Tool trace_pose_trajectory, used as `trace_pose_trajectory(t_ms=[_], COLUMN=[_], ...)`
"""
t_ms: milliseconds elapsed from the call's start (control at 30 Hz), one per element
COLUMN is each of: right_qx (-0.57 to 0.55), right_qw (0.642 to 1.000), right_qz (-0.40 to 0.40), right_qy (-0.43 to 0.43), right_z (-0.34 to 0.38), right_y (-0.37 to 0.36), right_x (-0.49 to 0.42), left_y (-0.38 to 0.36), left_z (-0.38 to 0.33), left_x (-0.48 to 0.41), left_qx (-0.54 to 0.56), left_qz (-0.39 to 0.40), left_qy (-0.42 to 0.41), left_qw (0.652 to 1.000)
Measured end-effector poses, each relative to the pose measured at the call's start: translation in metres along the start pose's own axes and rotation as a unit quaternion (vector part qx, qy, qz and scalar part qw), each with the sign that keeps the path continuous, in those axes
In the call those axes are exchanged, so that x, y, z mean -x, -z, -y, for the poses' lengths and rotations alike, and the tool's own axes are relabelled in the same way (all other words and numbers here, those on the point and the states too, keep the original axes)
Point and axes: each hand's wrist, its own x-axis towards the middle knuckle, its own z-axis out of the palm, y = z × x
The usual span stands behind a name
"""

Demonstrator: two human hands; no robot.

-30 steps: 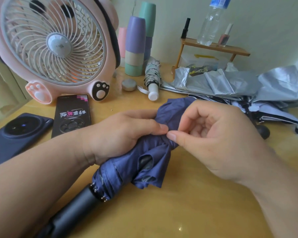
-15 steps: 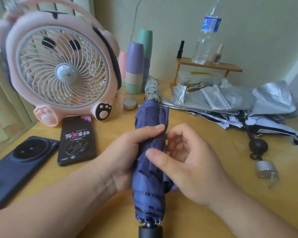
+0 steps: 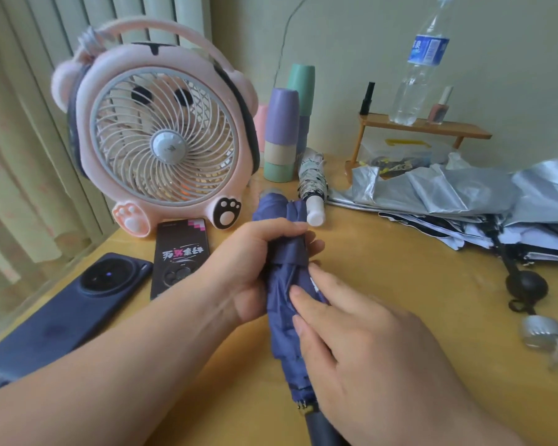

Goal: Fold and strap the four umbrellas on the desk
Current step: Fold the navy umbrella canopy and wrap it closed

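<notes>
The left hand (image 3: 255, 262) is clenched round the navy-blue fabric folding umbrella (image 3: 278, 336). Its thumb lies across the top of the bundle and its fingertips curl out on the far side. Right inside that grasp a flat navy fabric strap (image 3: 289, 256) bands the rolled canopy (whether its end is fastened cannot be told). Just below the grip, toward the person, the right hand (image 3: 368, 346) lies flat on the canopy. Its straight fingers (image 3: 306, 300) press the pleats and grasp nothing. Further below the grip, the umbrella's dark cylindrical handle (image 3: 319, 426) pokes out beneath the right palm. The bundle's tip points away past the thumb, over the yellow wooden desk (image 3: 384, 278).

Just beyond the grip lies a rolled white patterned umbrella with a white plastic handle (image 3: 311, 185), its handle end just beside the navy tip. To the right of the grip, well apart, sprawls a heap of unfolded silver-lined umbrellas (image 3: 458, 194), with a black round handle (image 3: 525, 286) on the side nearer the person. To the left of the grip are a black rectangular phone (image 3: 181, 252) and a dark blue phone with a round camera ring (image 3: 74, 310). Beyond them stands a pink bear-shaped desk fan (image 3: 165, 140).
</notes>
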Motion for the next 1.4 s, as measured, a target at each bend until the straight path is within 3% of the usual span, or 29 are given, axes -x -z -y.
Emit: trace_pose_trajectory(t_ms=[67, 200, 400, 600, 700, 833, 1033, 1133, 1233, 1333, 1400], right_qx=[0.001, -0.102, -0.22, -0.215, -0.229, -0.211, -0.149, -0.188, -0.271, -0.247, -0.261], right_qw=[0.999, 0.988, 0.972, 0.975, 0.969, 0.974, 0.982, 0.978, 0.959, 0.917, 0.889], right_qz=[-0.023, -0.028, 0.002, -0.058, -0.074, -0.085, -0.092, -0.075, -0.021, 0.218, 0.28], right_qy=[0.043, 0.11, 0.078, -0.011, -0.052, -0.017, 0.067, 0.053, -0.077, -0.223, -0.253], right_z=[-0.003, -0.014, -0.028, -0.013, -0.014, -0.025, -0.032, -0.036, -0.032, -0.02, -0.008], right_y=[-0.002, -0.001, 0.007, -0.005, -0.006, -0.001, 0.002, 0.007, 0.016, 0.02, 0.017], right_x=[0.001, -0.002, -0.004, -0.006, -0.007, -0.006, -0.007, -0.007, -0.008, -0.011, -0.01], left_y=[0.003, 0.01, 0.005, 0.004, 0.009, 0.019, 0.004, 0.002, 0.002, 0.0, 0.0], left_z=[-0.002, -0.007, -0.009, -0.002, -0.006, -0.012, -0.01, -0.008, -0.005, -0.004, -0.005], left_x=[-0.002, -0.004, -0.005, -0.007, -0.005, -0.002, 0.002, 0.0, -0.003, -0.004, -0.001], left_qx=[0.016, 0.082, 0.02, -0.039, 0.018, 0.084, 0.026, 0.012, -0.001, -0.011, 0.003], left_qz=[0.032, 0.096, 0.025, -0.04, 0.063, 0.213, 0.102, 0.042, -0.021, -0.087, -0.108], left_qy=[-0.009, -0.039, -0.075, -0.17, -0.113, -0.062, -0.073, -0.078, -0.111, -0.162, -0.186], left_qw=[0.999, 0.991, 0.997, 0.984, 0.991, 0.972, 0.992, 0.996, 0.994, 0.983, 0.977])
